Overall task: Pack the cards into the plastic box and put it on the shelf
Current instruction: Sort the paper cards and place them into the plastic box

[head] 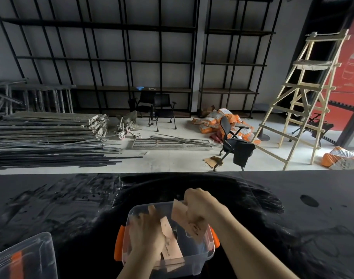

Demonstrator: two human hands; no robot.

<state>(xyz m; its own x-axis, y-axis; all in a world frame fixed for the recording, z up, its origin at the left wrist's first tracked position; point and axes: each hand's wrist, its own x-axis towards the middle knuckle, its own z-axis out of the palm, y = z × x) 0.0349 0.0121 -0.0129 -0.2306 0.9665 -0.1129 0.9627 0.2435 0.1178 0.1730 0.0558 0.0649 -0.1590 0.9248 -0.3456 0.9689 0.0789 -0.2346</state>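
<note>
Gripping cards (pixel 189 220) at the box's (pixel 192 260) 1 o'clock rim, right hand (pixel 198 202) was closed; left hand (pixel 146 236), fingers spread, pressed cards inside. Box sat on table (pixel 51 200), 6 o'clock.

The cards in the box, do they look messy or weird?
Yes. The cards in the plastic box lie tilted and crisscrossed, not stacked. The right hand holds another bent bunch above the rim.
</note>
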